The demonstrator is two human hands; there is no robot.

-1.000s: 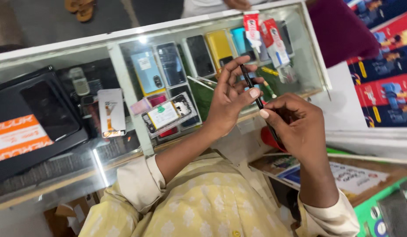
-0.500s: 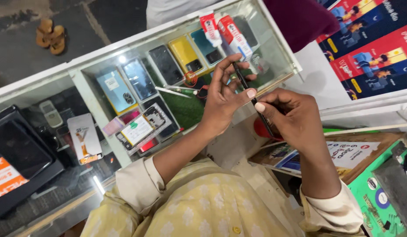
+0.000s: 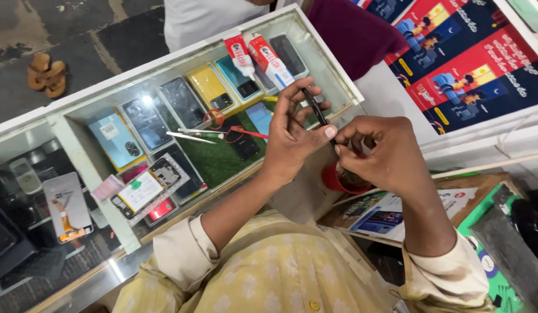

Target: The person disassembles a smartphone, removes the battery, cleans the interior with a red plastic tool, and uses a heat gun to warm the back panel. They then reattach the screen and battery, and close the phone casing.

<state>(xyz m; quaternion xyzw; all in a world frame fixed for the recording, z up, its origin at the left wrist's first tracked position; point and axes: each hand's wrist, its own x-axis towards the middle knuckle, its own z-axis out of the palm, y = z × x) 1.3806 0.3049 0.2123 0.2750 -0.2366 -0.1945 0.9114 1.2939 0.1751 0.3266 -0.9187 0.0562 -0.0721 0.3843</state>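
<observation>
My left hand [image 3: 291,134] and my right hand [image 3: 383,157] meet above a glass display counter [image 3: 95,101]. Both pinch a thin black stick-like tool [image 3: 314,106], which slants up and away from the fingers. My left thumb presses against my right fingertips at the tool's lower end. A red round cup-like thing [image 3: 337,181] sits just under my hands, partly hidden by them. Both cream sleeves are rolled up at the forearms.
Inside the counter lie several phones and phone backs on green matting, an opened phone [image 3: 142,191], two white sticks [image 3: 190,135] and red tweezers-like bits. Two red-and-white glue tubes [image 3: 263,55] rest on the glass. Another person stands behind the counter [image 3: 211,17]. Printed posters lie at right [image 3: 477,64].
The view swung left and down, so the counter slid right in frame. My hands closed together on the black tool, lower and nearer the red cup.
</observation>
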